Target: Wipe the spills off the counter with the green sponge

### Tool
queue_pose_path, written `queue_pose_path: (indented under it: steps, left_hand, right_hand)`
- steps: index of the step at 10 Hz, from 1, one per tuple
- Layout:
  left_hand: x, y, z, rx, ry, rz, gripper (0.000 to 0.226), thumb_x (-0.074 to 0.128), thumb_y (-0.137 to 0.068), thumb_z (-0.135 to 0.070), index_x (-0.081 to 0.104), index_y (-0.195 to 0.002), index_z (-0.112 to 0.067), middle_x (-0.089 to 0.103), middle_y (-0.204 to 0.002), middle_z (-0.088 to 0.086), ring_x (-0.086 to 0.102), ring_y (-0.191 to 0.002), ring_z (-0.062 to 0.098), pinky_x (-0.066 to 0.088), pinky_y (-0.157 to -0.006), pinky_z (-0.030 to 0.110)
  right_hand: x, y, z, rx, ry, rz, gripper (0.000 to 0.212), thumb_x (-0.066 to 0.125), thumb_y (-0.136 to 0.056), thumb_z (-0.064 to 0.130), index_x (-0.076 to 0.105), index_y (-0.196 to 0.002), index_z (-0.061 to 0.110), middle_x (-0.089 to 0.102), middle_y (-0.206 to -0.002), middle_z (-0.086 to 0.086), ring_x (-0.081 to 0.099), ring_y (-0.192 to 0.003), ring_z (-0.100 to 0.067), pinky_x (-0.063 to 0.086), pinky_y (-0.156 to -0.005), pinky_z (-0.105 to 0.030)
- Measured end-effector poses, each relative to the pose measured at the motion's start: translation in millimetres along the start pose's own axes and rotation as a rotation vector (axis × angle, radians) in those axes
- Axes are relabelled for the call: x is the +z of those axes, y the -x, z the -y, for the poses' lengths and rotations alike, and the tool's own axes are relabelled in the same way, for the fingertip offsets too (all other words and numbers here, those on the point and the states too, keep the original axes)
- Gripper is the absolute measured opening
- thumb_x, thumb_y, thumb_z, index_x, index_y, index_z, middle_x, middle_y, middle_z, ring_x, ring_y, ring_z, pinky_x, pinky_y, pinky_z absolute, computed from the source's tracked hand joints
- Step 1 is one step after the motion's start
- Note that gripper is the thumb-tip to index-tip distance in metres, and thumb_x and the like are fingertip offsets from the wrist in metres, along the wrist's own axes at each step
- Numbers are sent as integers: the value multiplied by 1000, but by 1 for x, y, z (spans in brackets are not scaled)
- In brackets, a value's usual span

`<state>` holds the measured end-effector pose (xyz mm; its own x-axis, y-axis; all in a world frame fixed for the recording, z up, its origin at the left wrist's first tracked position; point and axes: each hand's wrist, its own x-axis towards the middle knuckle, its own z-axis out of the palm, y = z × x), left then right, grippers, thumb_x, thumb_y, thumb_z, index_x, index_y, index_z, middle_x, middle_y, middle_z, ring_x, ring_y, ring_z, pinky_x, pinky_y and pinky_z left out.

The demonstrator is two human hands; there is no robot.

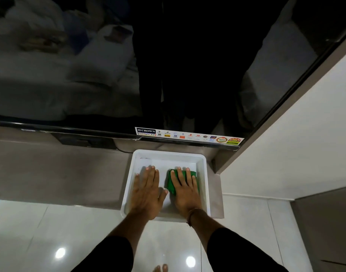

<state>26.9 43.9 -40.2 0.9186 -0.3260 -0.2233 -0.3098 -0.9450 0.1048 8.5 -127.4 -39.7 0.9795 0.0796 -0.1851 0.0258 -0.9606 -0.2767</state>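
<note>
- A white tray (202, 163) sits on the grey worktop (60, 173), at the worktop's right end, just below the lower edge of a large dark television (168, 65).
- Both hands lie inside the tray, palms down, fingers pointing away from the person.
- The left hand (147, 190) is flat and open on the tray's floor, fingers stretched out and slightly spread, holding nothing.
- The right hand (185, 191) is also spread flat, pressing down on the green sponge (171, 183), which lies under its fingers and palm; the fingers are not curled around it.
- The green sponge is in the right half of the tray, showing along the left side of the right hand and past its fingertips toward the tray's far wall.
- The thumbs of the two hands are near each other, not touching.
- A thin cord bracelet (189, 215) circles the right wrist, and dark sleeves (236, 252) cover both forearms.
- The near rim of the tray reaches the front edge of the worktop; the wrists cross over it.
- A strip of brand stickers (189, 135) runs along the television's bottom edge, just behind the tray.
- Glossy white floor tiles (31, 232) lie below the worktop, with two bright light reflections, and bare toes (160, 268) show at the bottom edge.
- A white wall (295, 144) stands to the right of the tray.
</note>
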Motion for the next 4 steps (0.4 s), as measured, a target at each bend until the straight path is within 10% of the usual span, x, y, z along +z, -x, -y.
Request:
queue_pose_path:
  steps: [4]
  left_hand:
    - [-38, 27, -39, 113, 62, -205, 77, 24, -102, -58, 31, -159, -7, 25, -167, 19, 11, -156, 38, 18, -125, 65]
  right_hand:
    - [-47, 36, -5, -77, -84, 25, 97, 59, -89, 31, -9, -158, 27, -14, -169, -4, -23, -151, -32, 2, -123, -59]
